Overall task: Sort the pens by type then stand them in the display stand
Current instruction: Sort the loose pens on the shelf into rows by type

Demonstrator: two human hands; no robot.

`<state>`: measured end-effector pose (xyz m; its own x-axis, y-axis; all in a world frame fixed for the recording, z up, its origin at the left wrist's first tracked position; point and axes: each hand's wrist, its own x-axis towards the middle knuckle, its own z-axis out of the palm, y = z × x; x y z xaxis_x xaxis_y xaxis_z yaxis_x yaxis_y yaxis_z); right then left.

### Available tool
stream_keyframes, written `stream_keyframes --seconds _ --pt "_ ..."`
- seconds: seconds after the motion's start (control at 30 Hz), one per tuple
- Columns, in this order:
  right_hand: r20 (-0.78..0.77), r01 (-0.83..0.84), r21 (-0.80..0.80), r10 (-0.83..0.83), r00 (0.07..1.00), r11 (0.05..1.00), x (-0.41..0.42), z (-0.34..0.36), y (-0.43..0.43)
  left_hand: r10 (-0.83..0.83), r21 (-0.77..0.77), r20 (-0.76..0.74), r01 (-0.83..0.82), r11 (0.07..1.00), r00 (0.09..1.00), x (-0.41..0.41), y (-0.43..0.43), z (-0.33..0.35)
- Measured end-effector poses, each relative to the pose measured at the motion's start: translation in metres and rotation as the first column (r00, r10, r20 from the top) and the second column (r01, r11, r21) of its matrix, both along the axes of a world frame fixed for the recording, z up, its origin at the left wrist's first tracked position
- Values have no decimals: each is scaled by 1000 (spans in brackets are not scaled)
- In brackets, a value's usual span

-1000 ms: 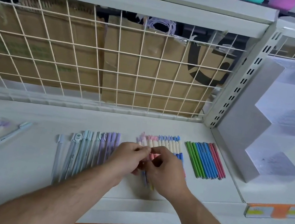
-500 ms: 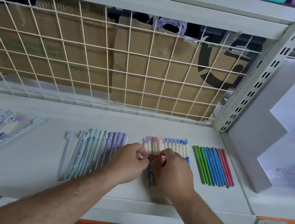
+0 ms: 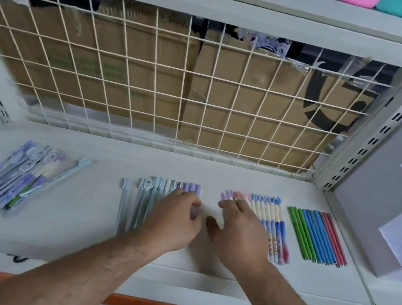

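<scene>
Pens lie in a loose pile (image 3: 21, 174) at the far left of the white shelf (image 3: 68, 231), crossing one another at angles, some in clear wrappers. Next along, a single grey pen (image 3: 122, 205) lies just beside the pastel row (image 3: 145, 196), a flat line of pens with teal, white and purple caps pointing toward the wire grid (image 3: 152, 84) at the back of the shelf. The left hand (image 3: 172, 224) is palm down on the right end of that row, fingers loosely bent over the purple caps and resting on them, gripping nothing. A narrow strip of bare shelf separates it from the right hand (image 3: 238, 237), which is also palm down with fingers spread and relaxed, lying across the left part of the cream row (image 3: 274, 227); these pens have cream upper barrels, blue and pink lower barrels, and purple, pink and blue tips. Near them on the right lies the slim row (image 3: 316, 236), thin pens side by side and touching, green, then blue, then red. The stepped white display stand (image 3: 383, 211) is upright at the far right edge, past the slotted post (image 3: 383, 130), apart from all the pens. Brown cardboard boxes (image 3: 258, 95) show behind the grid.
</scene>
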<state>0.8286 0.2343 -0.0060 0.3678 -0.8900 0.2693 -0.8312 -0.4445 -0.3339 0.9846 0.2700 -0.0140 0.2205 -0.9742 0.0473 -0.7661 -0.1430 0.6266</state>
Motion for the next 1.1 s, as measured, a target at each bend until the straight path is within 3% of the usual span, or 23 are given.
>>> stream_keyframes --seconds 0.2,0.4,0.63,0.8,1.1 --pt "-6 -105 17 105 994 994 79 4 26 46 5 87 -46 999 995 79 32 3" --pt "35 -101 -2 101 994 995 163 1 56 69 21 128 -72 997 989 163 68 3" --pt "69 -108 3 108 992 994 231 -5 81 88 67 450 -132 989 889 238 99 0" --pt "60 -110 5 109 992 994 247 -9 86 -20 159 541 -78 984 841 254 108 -4" --pt "98 -94 -13 95 991 995 256 -7 74 57 169 645 -214 962 762 257 99 6"
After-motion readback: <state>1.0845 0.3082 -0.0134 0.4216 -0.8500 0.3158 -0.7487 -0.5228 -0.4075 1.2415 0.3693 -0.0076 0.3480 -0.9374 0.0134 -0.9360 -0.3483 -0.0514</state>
